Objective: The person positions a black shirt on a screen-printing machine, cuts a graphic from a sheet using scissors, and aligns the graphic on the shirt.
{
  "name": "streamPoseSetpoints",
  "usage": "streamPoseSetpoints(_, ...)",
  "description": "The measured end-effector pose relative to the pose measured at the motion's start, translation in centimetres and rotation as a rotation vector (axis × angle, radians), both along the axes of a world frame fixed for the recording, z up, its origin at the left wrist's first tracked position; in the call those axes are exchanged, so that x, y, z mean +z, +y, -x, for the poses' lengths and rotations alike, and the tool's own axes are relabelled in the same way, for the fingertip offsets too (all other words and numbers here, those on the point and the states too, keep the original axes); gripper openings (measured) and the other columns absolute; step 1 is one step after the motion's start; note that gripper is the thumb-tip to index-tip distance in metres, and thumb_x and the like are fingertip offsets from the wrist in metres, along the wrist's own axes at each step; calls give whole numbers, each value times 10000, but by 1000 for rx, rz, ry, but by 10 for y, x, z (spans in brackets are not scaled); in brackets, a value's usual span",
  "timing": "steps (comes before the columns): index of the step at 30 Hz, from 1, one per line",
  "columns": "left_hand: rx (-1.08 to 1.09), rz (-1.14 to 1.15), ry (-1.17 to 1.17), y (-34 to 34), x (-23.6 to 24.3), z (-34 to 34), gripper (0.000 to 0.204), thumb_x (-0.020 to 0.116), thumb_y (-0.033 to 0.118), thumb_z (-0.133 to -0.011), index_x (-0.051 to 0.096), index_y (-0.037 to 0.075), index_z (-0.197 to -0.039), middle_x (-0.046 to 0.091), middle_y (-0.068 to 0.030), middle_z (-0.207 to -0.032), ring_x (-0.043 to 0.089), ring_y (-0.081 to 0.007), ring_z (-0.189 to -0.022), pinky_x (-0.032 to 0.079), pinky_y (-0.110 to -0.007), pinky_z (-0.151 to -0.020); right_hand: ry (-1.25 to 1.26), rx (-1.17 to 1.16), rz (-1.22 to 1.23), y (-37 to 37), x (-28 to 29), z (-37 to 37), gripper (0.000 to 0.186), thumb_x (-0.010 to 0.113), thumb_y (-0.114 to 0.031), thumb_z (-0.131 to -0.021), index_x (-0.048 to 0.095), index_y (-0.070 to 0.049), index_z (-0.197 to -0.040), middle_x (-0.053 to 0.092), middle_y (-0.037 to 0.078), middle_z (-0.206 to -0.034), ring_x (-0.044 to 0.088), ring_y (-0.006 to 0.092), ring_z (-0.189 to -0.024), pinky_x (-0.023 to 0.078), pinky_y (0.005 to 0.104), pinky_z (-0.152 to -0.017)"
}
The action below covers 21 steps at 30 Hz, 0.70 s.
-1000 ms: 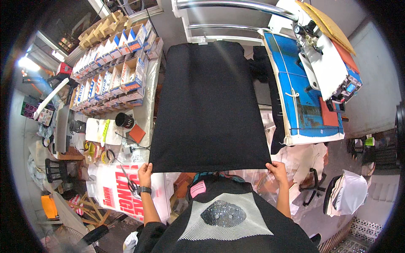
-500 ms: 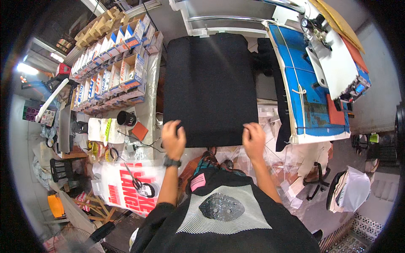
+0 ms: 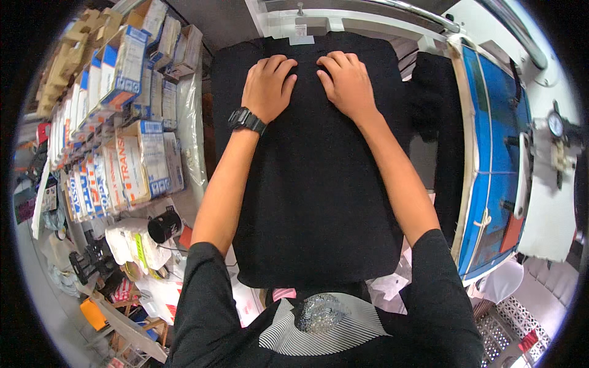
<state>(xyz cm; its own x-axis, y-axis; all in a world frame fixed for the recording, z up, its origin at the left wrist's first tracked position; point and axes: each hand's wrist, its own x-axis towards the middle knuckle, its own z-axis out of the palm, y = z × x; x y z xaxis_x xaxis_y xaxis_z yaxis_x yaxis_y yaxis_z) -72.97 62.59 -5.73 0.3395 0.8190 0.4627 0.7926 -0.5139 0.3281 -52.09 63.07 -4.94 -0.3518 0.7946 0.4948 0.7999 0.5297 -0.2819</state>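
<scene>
A black T-shirt [image 3: 319, 202] lies spread flat over a broad board in front of me, with a small white tag at its far edge. My left hand [image 3: 269, 89] rests palm down on the far left part of the shirt, fingers slightly bent and thumb apart. Level with it, my right hand [image 3: 348, 84] lies on the cloth in the same way, its thumb pointing inward. Neither hand is gripping anything; both touch the cloth just short of its far edge. What supports the shirt is hidden beneath it.
Left of the shirt, cardboard boxes of rolled or folded stock [image 3: 129, 165] stand in rows, with a black mug [image 3: 164, 227] nearer me. A blue-topped press bed [image 3: 494, 153] and a pressure gauge [image 3: 556, 124] are at the right. A chrome bar [image 3: 417, 9] crosses the far side.
Both hands have moved from the shirt's near edge to its far end, and my arms now reach across it. My view has shifted closer over the shirt.
</scene>
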Motion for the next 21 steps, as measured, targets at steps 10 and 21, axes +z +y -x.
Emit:
streamPoseSetpoints(10, 8, 172, -9, 12, 15, 19, 253, 627, 200, -910, 641, 73, -1128, 609, -119, -1112, 553, -339, -1049, 448, -436, -903, -117, 52, 189, 36, 11, -23, 293, 659, -337, -872, 656, -69, -991, 615, 99, -995, 579, 305, -974, 449, 431, -859)
streamPoseSetpoints(21, 170, 109, 136, -10, 23, 23, 428, 577, 329, -922, 577, 92, -1278, 551, -136, -1347, 485, -324, -1275, 378, -524, -1035, -257, 45, 107, -7, 17, 11, 697, 591, -564, -874, 503, -121, -1406, 472, 133, -1476, 414, 354, -1369, 330, 542, -1085)
